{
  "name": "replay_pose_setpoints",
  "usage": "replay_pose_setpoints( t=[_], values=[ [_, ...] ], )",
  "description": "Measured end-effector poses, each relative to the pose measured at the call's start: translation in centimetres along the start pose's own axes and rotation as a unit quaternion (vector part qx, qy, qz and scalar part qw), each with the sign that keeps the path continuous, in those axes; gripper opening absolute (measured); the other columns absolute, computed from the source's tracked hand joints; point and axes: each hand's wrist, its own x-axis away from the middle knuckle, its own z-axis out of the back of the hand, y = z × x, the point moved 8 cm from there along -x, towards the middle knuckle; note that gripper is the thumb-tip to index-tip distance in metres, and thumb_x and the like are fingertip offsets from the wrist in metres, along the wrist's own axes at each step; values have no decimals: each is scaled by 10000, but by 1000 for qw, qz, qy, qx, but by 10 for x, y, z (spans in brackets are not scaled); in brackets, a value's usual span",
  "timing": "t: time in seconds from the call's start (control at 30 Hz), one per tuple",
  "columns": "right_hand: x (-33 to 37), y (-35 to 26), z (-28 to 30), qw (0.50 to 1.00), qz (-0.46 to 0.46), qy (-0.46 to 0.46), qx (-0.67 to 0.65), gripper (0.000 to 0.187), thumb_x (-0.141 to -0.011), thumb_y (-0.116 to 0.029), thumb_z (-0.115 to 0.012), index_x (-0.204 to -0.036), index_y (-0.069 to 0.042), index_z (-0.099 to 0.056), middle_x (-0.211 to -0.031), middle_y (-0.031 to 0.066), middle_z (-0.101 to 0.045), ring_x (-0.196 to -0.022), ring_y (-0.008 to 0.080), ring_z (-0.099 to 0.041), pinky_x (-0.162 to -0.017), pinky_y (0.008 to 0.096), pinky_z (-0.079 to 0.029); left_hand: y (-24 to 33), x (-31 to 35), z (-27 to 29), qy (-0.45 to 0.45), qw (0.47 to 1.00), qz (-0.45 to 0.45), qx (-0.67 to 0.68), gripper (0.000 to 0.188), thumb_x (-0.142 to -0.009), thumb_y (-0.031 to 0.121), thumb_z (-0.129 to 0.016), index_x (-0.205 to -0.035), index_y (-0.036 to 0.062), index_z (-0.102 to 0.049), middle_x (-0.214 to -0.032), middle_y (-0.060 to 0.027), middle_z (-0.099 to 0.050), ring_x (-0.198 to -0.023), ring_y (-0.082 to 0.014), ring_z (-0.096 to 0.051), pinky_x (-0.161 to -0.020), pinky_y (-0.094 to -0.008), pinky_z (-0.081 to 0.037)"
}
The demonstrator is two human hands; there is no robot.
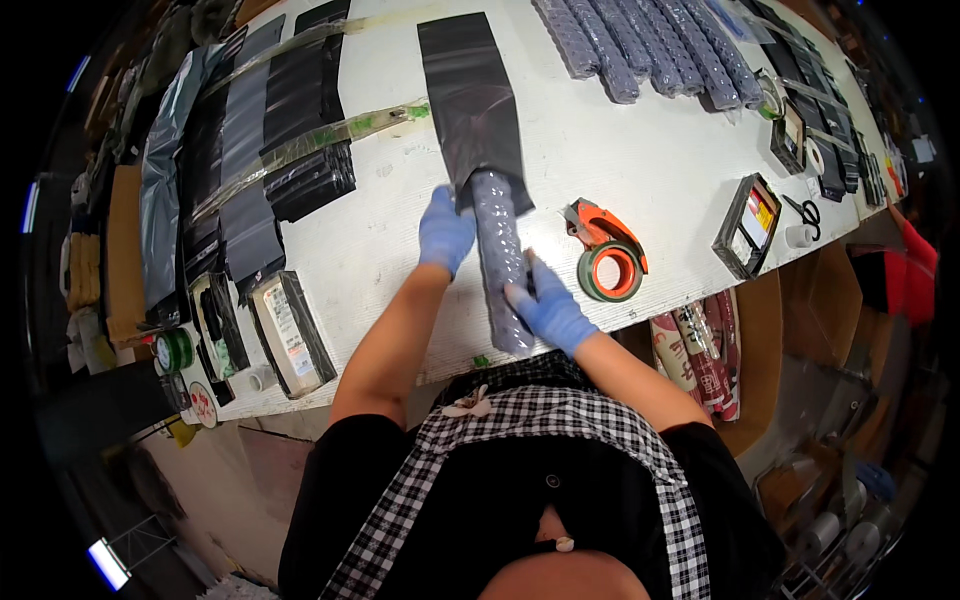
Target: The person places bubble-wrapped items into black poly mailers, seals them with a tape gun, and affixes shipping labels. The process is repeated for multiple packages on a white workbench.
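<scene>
The long, grey-violet roll sheathed in shiny bubble wrap lies on the white, wood-grained table, its near end close to the near edge and its long axis pointing towards the far edge, the far tip leaning slightly left. From where I stand, what matters most is how it lines up with the flat, glossy black plastic bag: the bag stretches beyond it towards the far edge on almost the same line, and the roll's far tip sits right at the bag's mouth. How deep the tip reaches inside, I can't tell.

The blue-gloved left hand is the nearer one to that mouth, on the left of the roll, fingers closed in at the bag's left corner; their exact grip is hidden. The blue-gloved right hand is lower down, towards the table's near edge, on the right of the roll, its thumb and fingers spread along the wrap, touching rather than encircling it. Right of the roll, well apart from the bag, an orange-handled tape dispenser rests between it and the table's right end.
</scene>
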Motion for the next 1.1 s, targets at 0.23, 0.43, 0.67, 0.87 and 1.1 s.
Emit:
replay_pose_setpoints(
  t=[0.23,0.43,0.67,0.87,1.1],
  values=[
    [-65,-33,11,979,29,77,186,411,-913,-253,-549,-1199,42,-535,-1119,268,-623,-1014,411,-629,-898,464,-498,-26,82,27,-20,999,-12,36,358,-833,32,-640,-1180,16,-552,-1008,-161,-665,-918,-229,-659,-817,-331,-521],
    [36,16,17,980,68,-64,176,304,-929,-252,-567,-1144,-40,-608,-999,160,-674,-877,335,-665,-799,389,-529,-34,146,21,-133,986,10,99,409,-857,39,-651,-1235,1,-501,-1053,-79,-615,-917,-195,-610,-826,-342,-515],
    [103,70,319,888,-39,399,227,279,-842,-349,-651,-909,-88,-724,-1012,174,-690,-929,345,-653,-839,413,-517,1,136,-17,-145,981,52,121,722,-752,121,-820,-1304,-13,-375,-1153,-139,-580,-998,-235,-613,-870,-352,-530],
    [58,158,399,888,-184,190,375,288,-769,-299,-696,-990,-119,-737,-996,153,-702,-951,325,-675,-859,418,-534,-25,97,-38,-48,975,78,200,589,-770,121,-811,-1203,5,-430,-1134,-132,-593,-960,-223,-611,-862,-346,-522],
    [48,154,397,883,-155,141,420,335,-762,-322,-706,-1018,-106,-711,-1018,159,-694,-949,315,-680,-819,434,-545,-3,102,-35,30,994,29,97,606,-780,281,-799,-1192,-25,-476,-1131,-157,-623,-975,-229,-602,-891,-360,-499]
  ],
)
